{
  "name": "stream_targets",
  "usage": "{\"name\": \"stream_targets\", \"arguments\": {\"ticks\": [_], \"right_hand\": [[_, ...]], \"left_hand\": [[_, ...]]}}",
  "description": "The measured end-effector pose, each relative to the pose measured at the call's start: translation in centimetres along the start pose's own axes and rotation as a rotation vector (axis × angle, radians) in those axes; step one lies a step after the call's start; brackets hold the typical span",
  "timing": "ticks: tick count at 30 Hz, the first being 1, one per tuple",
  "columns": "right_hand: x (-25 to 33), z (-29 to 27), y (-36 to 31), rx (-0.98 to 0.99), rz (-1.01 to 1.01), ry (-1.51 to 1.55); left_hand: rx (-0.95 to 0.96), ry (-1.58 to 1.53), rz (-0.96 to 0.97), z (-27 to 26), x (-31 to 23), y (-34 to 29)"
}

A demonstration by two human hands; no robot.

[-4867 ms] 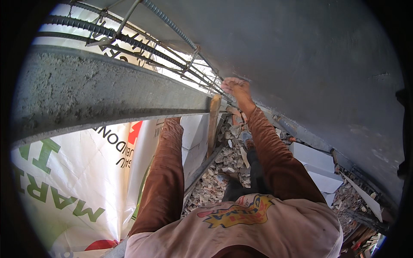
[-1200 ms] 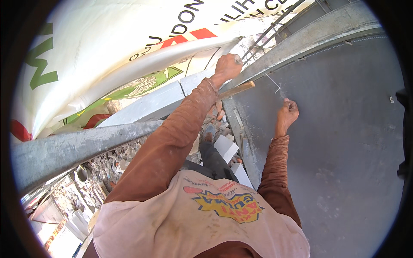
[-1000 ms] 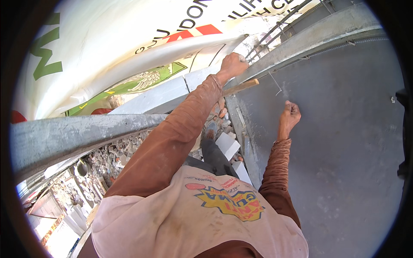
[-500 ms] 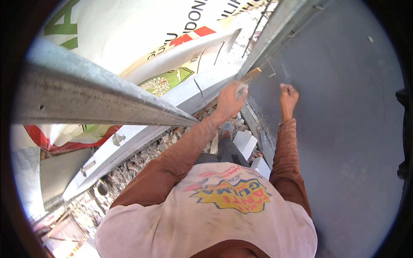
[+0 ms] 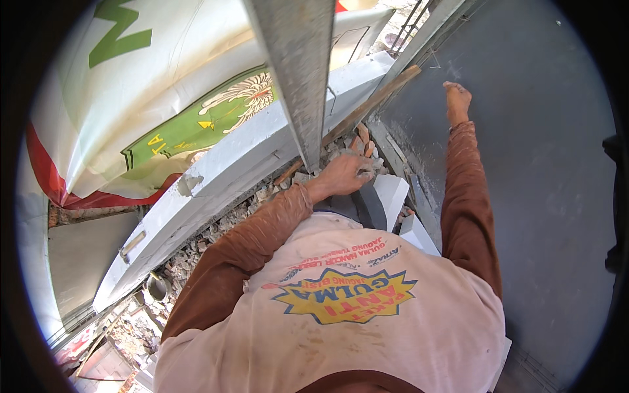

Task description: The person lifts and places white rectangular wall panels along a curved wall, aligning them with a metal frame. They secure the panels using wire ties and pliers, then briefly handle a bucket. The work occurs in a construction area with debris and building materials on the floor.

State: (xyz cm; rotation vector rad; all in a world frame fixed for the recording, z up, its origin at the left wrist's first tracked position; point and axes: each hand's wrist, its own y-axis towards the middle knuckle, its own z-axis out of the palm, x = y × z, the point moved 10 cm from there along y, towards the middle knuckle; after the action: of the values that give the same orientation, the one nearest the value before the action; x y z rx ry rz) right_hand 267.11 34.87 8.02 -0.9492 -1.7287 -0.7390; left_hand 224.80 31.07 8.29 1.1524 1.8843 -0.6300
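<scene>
My left hand (image 5: 344,175) is in front of my body, above the rubble and near the foot of the metal post (image 5: 298,78). Its fingers are curled in, and what they hold, if anything, cannot be made out. Farther out on the right, my right hand (image 5: 458,103) is closed in a pinch close to the grey panel (image 5: 524,164). Anything between those fingertips is too small to name. A thin wire (image 5: 435,59) shows against the panel beyond that hand. Between the hands, a wooden strip (image 5: 377,98) runs slantwise toward the panel's metal frame (image 5: 429,36).
Pale blocks form a low wall (image 5: 216,167) on the left, with a printed banner (image 5: 177,85) behind it. Rubble (image 5: 226,232) lies along its near side. White block pieces (image 5: 391,196) stand by my leg. A round container (image 5: 157,287) is at lower left.
My left hand has drawn back toward my body, away from the wooden strip. My right hand is farther out along the panel. The view has shifted, and the post appears more upright.
</scene>
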Motion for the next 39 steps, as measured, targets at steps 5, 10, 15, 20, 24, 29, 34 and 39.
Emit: {"name": "stream_targets", "arguments": {"ticks": [5,10,15,20,24,29,34,39], "right_hand": [[0.8,0.4,-0.2,-0.015,0.014,-0.046],[1.9,0.8,-1.0,-0.006,-0.006,-0.135],[3.5,0.7,-1.2,0.075,-0.066,-0.194],[6.4,-1.3,-0.7,0.112,-0.194,-0.339],[7.9,-2.6,0.8,0.160,-0.226,-0.366],[8.8,-3.9,4.0,0.256,-0.249,-0.375],[7.9,-4.7,6.7,0.335,-0.193,-0.369],[6.2,-5.1,8.1,0.381,-0.092,-0.293]], "left_hand": [[0.027,-0.009,-0.012,0.2,1.0,-2.1],[-0.032,-0.087,0.039,-0.4,0.0,-1.8],[-0.056,-0.095,0.058,-1.2,-2.2,0.8],[-0.182,-0.090,0.052,-4.3,-6.0,7.6],[-0.497,-0.007,0.128,-9.6,-7.8,16.0],[-0.833,0.330,-0.240,-16.0,-2.4,25.8],[-0.106,-0.423,-0.665,-12.0,7.5,34.3],[-0.091,-0.513,-0.747,-11.8,11.5,39.2]]}}
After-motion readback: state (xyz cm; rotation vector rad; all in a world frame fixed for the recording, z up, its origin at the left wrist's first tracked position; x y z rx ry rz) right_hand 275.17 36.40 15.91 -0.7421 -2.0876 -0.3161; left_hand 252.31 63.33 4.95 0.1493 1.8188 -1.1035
